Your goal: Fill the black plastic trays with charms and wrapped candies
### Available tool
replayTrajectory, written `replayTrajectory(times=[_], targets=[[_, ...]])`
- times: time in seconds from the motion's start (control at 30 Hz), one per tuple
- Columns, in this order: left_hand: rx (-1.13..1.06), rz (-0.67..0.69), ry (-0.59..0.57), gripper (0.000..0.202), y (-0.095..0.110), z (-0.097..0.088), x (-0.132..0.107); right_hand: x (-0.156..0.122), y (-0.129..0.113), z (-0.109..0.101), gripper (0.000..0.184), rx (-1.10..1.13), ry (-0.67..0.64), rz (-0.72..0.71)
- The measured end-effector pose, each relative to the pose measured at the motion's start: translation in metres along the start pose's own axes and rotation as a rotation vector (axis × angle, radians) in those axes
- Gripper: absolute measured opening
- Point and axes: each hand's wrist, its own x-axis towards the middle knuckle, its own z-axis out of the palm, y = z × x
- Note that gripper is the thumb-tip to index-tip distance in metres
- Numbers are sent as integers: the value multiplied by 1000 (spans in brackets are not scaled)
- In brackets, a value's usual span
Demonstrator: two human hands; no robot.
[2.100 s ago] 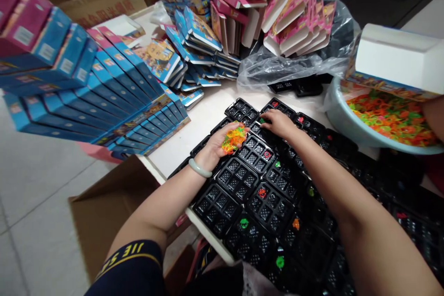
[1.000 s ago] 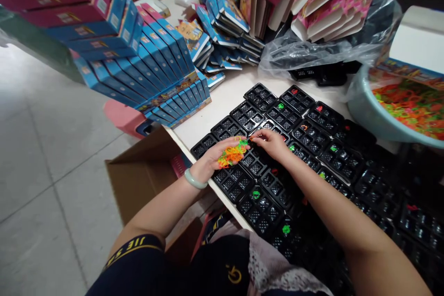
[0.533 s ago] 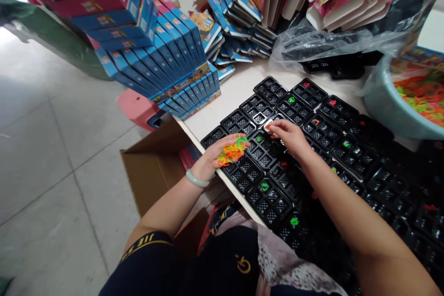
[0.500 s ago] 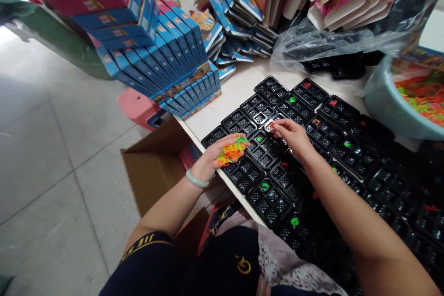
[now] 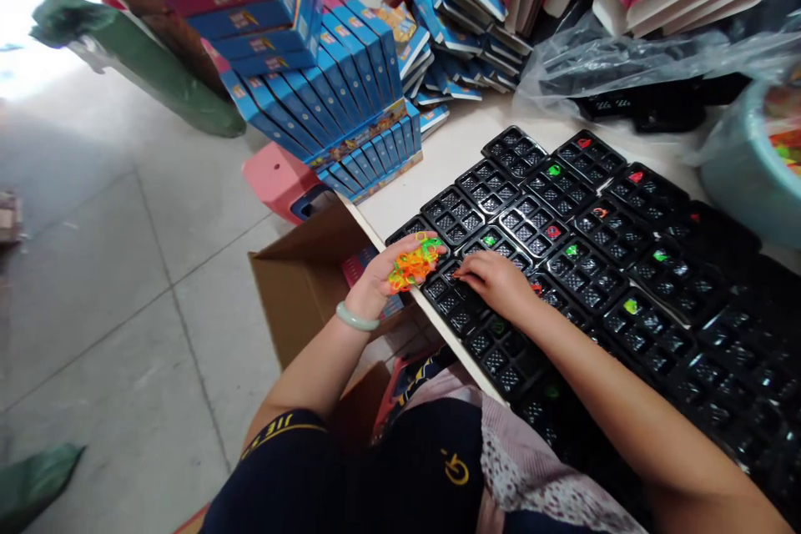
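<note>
My left hand [image 5: 375, 274] is cupped palm up at the table's edge, a green bangle on its wrist. It holds a heap of small orange, yellow and green plastic pieces [image 5: 411, 265], some ring-shaped. To its right, my right hand [image 5: 497, 282] is closed in a pinch low over a black compartment tray [image 5: 445, 300]. A small orange piece [image 5: 457, 274] shows at its fingertips, partly hidden. Black trays cover the table around the hands. Several have one small piece in a compartment, such as a red piece [image 5: 553, 231] and a green piece [image 5: 554, 170].
Blue boxes [image 5: 350, 58] stand stacked at the back left, with more boxes and folded cards behind. A light-blue tub [image 5: 744, 175] with bright pieces is at the right, near clear plastic wrap [image 5: 563, 71]. Below the table's left edge are a cardboard box [image 5: 294, 284] and a pink stool [image 5: 279, 179].
My right hand has moved left and nearer to me, to another tray by my left hand. A red piece now lies in the tray it was over. The view has shifted left.
</note>
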Motion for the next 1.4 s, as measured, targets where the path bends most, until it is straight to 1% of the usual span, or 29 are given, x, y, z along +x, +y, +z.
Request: replayTrajectory(times=[0.07,0.13,0.2,0.3,0.4,0.5,0.63,0.7,0.83,0.9,1.07,1.1,1.17,1.27,1.33,1.4], targets=[[-5,14,11,48,0,0,-4,4,-4,8,15,-85,-45,7],[-1,7,1,46,-2,1,-7,6,-6,9,15,-112,-49,24],[10,-10,-23,44,-4,3,-7,7,-8,3,16,-48,12,42],[28,-40,-61,42,-10,7,-1,12,-10,-11,19,101,124,68],[26,-71,-74,41,-16,11,9,21,-13,-19,26,144,120,90],[16,-86,-79,41,-19,12,15,28,-13,-16,21,151,130,120],[-2,-66,-80,41,-16,9,17,34,-8,-9,15,215,230,128],[-23,-55,-72,39,-14,8,17,37,-5,-6,14,242,257,133],[-54,-38,-49,33,-9,4,16,45,-2,0,13,287,218,177],[-58,-26,-38,30,-5,1,13,53,-1,4,13,306,222,193],[-67,60,-15,35,13,-19,-2,82,0,13,11,380,239,217],[-61,84,3,36,17,-24,-6,89,0,14,11,349,225,197],[-39,126,40,39,23,-33,-13,102,0,19,11,211,175,125],[-14,150,73,41,27,-40,-20,116,-1,26,12,1,71,38],[-17,131,73,40,26,-42,-21,120,-1,29,13,-31,47,31],[-27,98,46,41,24,-41,-19,119,-1,29,17,44,87,56]])
